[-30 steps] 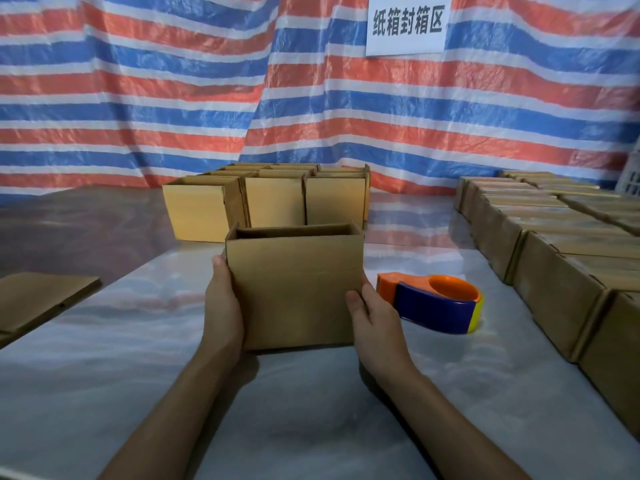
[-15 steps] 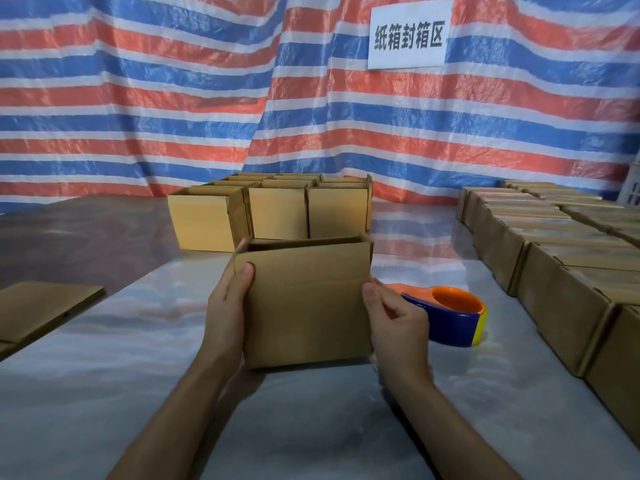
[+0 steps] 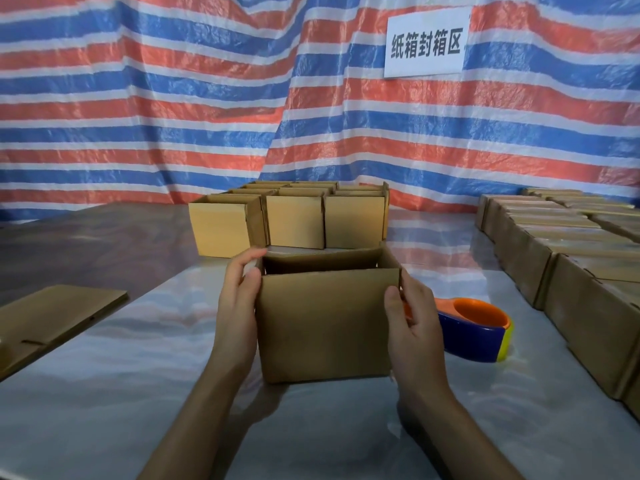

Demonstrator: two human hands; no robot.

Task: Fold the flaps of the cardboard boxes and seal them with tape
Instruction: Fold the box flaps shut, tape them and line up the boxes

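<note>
open box (image 3: 325, 323) held between both hands' fingers (image 3: 251, 258)

person, two arms in view. left grip (image 3: 239, 306): bare hand, slim fingers. right grip (image 3: 415, 327): bare hand, slim fingers. left forearm (image 3: 194, 420), right forearm (image 3: 460, 427): slender, both bare from wrist to the lower edge of view.

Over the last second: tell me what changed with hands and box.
Both hands slid up the sides of the box: the left hand now grips its top left corner, the right hand pinches the upper right edge. The box stays open on the table; the tape dispenser has not moved.
</note>
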